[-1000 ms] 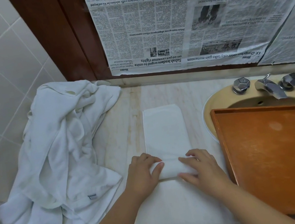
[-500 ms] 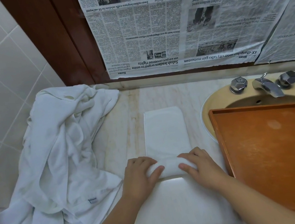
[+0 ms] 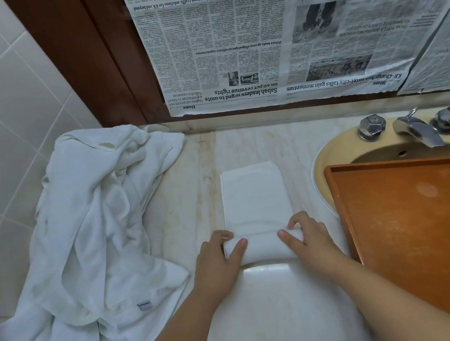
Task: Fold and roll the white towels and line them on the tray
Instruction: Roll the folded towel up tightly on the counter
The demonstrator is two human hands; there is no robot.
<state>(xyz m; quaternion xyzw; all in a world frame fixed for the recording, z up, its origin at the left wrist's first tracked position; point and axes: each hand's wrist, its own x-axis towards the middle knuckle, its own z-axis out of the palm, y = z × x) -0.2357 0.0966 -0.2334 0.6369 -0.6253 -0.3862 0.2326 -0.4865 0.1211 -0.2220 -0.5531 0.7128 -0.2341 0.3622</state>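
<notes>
A folded white towel (image 3: pixel 253 195) lies as a narrow strip on the marble counter, its near end wound into a roll (image 3: pixel 262 246). My left hand (image 3: pixel 218 261) grips the roll's left end, thumb on top and fingers curled over the far side. My right hand (image 3: pixel 309 238) grips the right end the same way. An orange wooden tray (image 3: pixel 426 225) sits to the right, over the sink, with nothing on it. A heap of loose white towels (image 3: pixel 94 238) lies at the left.
A beige sink (image 3: pixel 331 151) with a chrome tap (image 3: pixel 418 128) and two knobs lies behind the tray. Newspaper covers the wall at the back. White tiles line the left wall. The counter's front edge runs just below my forearms.
Both hands have rolled the towel's near end away from me. The roll is thicker and sits further up the strip, and the flat part is shorter.
</notes>
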